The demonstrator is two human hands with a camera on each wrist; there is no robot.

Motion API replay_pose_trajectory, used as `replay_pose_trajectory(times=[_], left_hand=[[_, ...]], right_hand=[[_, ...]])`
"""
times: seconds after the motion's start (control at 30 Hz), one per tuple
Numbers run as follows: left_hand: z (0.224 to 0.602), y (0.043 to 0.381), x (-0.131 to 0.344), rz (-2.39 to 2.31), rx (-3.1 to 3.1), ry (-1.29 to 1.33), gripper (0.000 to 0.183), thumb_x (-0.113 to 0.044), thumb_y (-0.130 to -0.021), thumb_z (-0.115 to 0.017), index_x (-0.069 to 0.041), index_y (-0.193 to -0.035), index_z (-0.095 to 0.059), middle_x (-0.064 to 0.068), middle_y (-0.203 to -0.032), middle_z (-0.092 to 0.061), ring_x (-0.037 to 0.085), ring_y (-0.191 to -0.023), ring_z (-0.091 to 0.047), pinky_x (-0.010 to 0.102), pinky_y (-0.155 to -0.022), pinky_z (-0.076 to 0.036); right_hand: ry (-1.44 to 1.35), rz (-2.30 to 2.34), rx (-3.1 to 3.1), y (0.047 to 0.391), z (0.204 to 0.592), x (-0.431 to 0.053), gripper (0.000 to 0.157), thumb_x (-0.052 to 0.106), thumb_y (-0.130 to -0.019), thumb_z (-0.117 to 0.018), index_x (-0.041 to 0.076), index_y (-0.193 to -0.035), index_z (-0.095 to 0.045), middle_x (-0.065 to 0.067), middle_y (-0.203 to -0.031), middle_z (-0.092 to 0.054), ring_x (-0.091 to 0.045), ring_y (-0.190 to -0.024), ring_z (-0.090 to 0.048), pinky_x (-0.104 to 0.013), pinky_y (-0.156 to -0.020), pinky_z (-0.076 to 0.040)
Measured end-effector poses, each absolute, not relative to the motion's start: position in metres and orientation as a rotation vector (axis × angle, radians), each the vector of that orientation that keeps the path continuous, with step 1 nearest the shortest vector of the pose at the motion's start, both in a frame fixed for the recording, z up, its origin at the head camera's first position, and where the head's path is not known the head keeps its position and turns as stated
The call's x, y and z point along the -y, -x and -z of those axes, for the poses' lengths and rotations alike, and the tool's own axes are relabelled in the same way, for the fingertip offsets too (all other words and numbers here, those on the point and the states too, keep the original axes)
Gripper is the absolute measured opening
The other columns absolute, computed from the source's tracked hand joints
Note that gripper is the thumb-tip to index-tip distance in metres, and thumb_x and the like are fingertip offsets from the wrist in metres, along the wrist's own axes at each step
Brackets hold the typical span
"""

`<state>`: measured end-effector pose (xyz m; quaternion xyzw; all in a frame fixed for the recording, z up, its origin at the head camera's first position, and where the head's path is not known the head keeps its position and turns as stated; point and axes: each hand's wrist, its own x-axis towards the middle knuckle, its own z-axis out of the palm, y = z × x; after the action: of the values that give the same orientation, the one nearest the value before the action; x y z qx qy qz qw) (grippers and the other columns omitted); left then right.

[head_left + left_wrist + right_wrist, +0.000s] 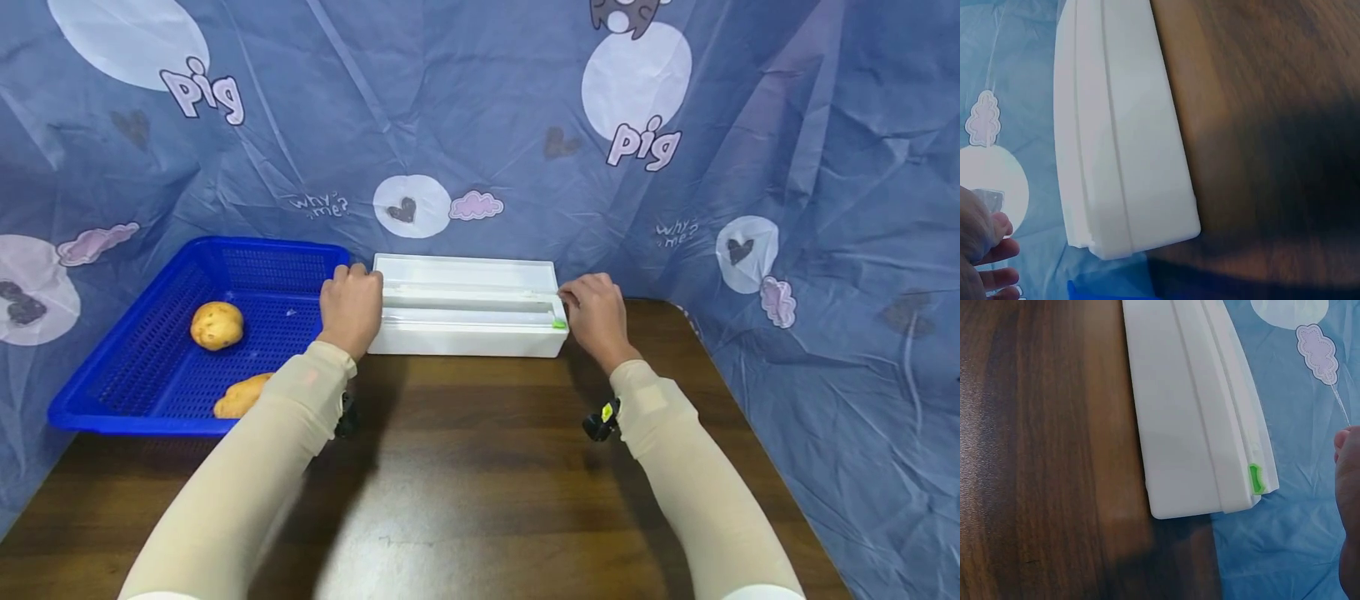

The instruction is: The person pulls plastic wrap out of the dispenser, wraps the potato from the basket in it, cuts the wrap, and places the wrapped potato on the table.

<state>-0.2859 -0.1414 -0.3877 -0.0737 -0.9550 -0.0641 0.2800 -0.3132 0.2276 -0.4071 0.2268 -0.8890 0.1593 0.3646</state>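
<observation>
A white cling film dispenser box [465,340] lies lengthwise at the back of the table, its lid [465,271] raised and the roll showing inside. A green slide cutter [559,323] sits at its right end. My left hand [351,307] is at the box's left end; in the left wrist view its thumb and fingers pinch a bit of clear cling film [989,200]. By the right end, my right hand [597,317] pinches a thin edge of film, seen as a taut strand in the right wrist view. The film between the hands is hard to see.
On the left stands a blue plastic basket [142,425] holding a round potato [217,326] and a longer potato [242,396], partly covered by my left sleeve. A patterned blue cloth [480,125] hangs behind the brown wooden table [465,500].
</observation>
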Motion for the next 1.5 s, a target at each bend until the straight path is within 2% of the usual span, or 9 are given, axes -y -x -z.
replay_pose_trajectory(times=[0.37, 0.77, 1.1, 1.5], left_hand=[[0.375, 0.288, 0.146, 0.144, 2.582, 0.225, 0.020, 0.001, -0.092, -0.053, 0.004, -0.092, -0.073, 0.024, -0.093, -0.066, 0.044, -0.090, -0.060, 0.057, -0.069, -0.051], [0.365, 0.290, 0.152, 0.157, 2.588, 0.274, 0.015, -0.009, -0.093, -0.066, 0.002, -0.098, -0.073, 0.023, -0.097, -0.068, 0.045, -0.091, -0.061, 0.058, -0.071, -0.052], [0.354, 0.288, 0.158, 0.141, 2.600, 0.282, 0.017, -0.013, -0.094, -0.065, 0.002, -0.099, -0.073, 0.024, -0.098, -0.068, 0.044, -0.094, -0.060, 0.057, -0.072, -0.051], [0.344, 0.290, 0.161, 0.134, 2.567, 0.332, 0.016, -0.013, -0.094, -0.066, 0.002, -0.096, -0.073, 0.023, -0.097, -0.068, 0.044, -0.092, -0.061, 0.056, -0.072, -0.051]], right_hand=[[-0.562, -0.387, 2.304, 0.312, 0.395, -0.227, 0.005, 0.001, -0.086, -0.074, 0.004, -0.090, -0.077, -0.010, -0.088, -0.072, -0.034, -0.091, -0.061, -0.050, -0.072, -0.045], [-0.574, -0.389, 2.275, 0.312, 0.387, -0.229, 0.005, 0.004, -0.085, -0.075, 0.005, -0.090, -0.076, -0.010, -0.088, -0.072, -0.035, -0.091, -0.061, -0.052, -0.070, -0.044], [-0.584, -0.373, 2.287, 0.312, 0.375, -0.226, 0.004, 0.004, -0.090, -0.072, 0.004, -0.089, -0.076, -0.009, -0.089, -0.073, -0.033, -0.092, -0.060, -0.050, -0.072, -0.045], [-0.597, -0.384, 2.251, 0.311, 0.365, -0.226, 0.005, 0.001, -0.088, -0.072, 0.004, -0.088, -0.076, -0.010, -0.087, -0.072, -0.035, -0.092, -0.060, -0.052, -0.074, -0.045]])
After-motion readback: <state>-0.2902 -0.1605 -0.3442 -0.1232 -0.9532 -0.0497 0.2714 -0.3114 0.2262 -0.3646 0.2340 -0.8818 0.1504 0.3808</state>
